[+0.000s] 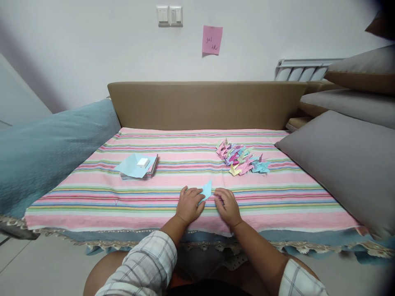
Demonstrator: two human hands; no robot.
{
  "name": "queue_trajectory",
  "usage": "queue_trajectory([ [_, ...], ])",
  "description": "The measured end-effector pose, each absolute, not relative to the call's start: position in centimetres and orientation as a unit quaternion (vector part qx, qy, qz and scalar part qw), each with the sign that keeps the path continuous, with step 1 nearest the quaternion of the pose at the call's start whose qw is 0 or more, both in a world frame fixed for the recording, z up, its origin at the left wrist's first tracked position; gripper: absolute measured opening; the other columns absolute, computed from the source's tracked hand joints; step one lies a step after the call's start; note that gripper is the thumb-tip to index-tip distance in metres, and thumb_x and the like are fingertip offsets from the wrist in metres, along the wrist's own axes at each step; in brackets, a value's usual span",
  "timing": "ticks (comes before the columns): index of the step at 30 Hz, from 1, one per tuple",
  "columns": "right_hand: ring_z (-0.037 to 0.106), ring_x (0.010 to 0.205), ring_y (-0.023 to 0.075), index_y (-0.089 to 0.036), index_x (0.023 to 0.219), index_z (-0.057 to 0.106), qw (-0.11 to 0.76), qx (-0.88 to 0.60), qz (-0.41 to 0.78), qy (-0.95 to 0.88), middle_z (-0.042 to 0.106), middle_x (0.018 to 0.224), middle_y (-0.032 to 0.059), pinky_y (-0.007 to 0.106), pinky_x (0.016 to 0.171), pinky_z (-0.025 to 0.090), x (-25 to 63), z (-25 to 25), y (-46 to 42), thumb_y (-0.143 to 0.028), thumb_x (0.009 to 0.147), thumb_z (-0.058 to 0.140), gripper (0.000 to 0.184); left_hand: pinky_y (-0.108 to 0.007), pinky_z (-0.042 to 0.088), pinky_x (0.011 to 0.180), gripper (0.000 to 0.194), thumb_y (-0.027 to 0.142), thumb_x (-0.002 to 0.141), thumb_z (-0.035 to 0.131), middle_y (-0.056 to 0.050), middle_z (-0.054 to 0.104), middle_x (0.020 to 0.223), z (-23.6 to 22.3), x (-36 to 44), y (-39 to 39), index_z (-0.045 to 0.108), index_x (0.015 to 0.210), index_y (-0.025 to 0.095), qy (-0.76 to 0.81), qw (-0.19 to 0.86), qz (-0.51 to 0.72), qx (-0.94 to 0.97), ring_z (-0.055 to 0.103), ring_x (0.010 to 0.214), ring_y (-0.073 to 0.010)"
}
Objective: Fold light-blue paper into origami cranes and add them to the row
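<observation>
So the thing to look at here is the small blue paper (207,190) sitting on the striped cloth (173,139), right between the two hands, pointed end facing away from the person. The left hand (191,204) has its fingers over the paper's left edge, but honestly I can't tell if it's pinching it or just pressing it down. The right hand (227,206) is loosely curled just beside the paper, and looks free of it with nothing in its grip that I can see. Handling-wise, I'd guess it weighs basically nothing, so a careless brush could skid it along. It looks like thin paper, probably crisp enough to keep a crease but easy to crumple or tear, and the cloth underneath likely gives a bit when pressed. I'd pin it lightly near the left edge and take the free right edge between thumb and fingertip, leaving that point alone.
</observation>
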State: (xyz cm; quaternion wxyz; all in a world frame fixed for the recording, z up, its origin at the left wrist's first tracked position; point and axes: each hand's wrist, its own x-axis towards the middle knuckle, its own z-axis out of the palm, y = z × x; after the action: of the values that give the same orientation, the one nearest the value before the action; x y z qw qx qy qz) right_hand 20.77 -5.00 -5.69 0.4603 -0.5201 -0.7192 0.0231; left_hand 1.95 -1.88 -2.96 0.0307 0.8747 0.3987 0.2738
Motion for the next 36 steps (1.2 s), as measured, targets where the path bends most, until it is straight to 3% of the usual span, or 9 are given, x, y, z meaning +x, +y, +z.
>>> queue_trajectory([
  [3, 0.05, 0.108, 0.0231, -0.021, 0.102, 0.061, 0.436, -0.515, 0.015, -0.738, 0.06, 0.114, 0.0082, 0.041, 0.094, 0.038, 20.8, -5.7, -4.9, -0.023, 0.084, 0.045, 0.024, -0.049, 0.02, 0.105, 0.021, 0.015, 0.076, 0.051, 0.001, 0.065, 0.114, -3.0, 1.9, -1.7, 0.063, 0.089, 0.028, 0.397, 0.048, 0.271, 0.876, 0.052, 0.108, -0.0205],
  [7, 0.045, 0.115, 0.0244, -0.023, 0.103, 0.061, 0.385, -0.524, 0.01, -0.76, 0.056, 0.125, 0.0053, 0.042, 0.097, 0.034, 20.7, -5.6, -5.2, -0.025, 0.082, 0.049, 0.025, -0.052, 0.016, 0.106, 0.026, 0.01, 0.072, 0.05, 0.002, 0.066, 0.113, -3.2, 1.7, -1.5, 0.062, 0.086, 0.027, 0.386, 0.054, 0.267, 0.881, 0.049, 0.112, -0.0216],
  [14, 0.048, 0.111, 0.0233, -0.027, 0.1, 0.065, 0.352, -0.541, 0.033, -0.763, 0.063, 0.117, 0.0014, 0.043, 0.098, 0.029, 20.6, -5.4, -5.0, -0.029, 0.081, 0.053, 0.022, -0.051, 0.015, 0.106, 0.026, 0.008, 0.071, 0.049, 0.004, 0.068, 0.108, -3.2, 1.8, -1.4, 0.061, 0.083, 0.027, 0.4, 0.072, 0.272, 0.872, 0.05, 0.108, -0.0205],
  [24, 0.053, 0.103, 0.0223, -0.027, 0.09, 0.065, 0.366, -0.548, 0.051, -0.751, 0.066, 0.112, 0.0016, 0.044, 0.095, 0.029, 20.5, -5.3, -4.8, -0.031, 0.079, 0.057, 0.013, -0.052, 0.012, 0.107, 0.009, 0.029, 0.072, 0.06, 0.001, 0.069, 0.104, -2.5, 1.9, -1.5, 0.062, 0.08, 0.026, 0.411, 0.112, 0.281, 0.86, 0.054, 0.102, -0.0206],
  [36, 0.053, 0.102, 0.021, -0.025, 0.075, 0.062, 0.371, -0.558, 0.072, -0.739, 0.067, 0.108, -0.0004, 0.043, 0.095, 0.029, 20.3, -4.6, -5.0, -0.029, 0.079, 0.057, 0.007, -0.05, 0.014, 0.106, 0.004, 0.029, 0.074, 0.06, 0.002, 0.069, 0.103, -2.4, 2.1, -1.5, 0.062, 0.074, 0.025, 0.417, 0.131, 0.285, 0.853, 0.054, 0.101, -0.019],
])
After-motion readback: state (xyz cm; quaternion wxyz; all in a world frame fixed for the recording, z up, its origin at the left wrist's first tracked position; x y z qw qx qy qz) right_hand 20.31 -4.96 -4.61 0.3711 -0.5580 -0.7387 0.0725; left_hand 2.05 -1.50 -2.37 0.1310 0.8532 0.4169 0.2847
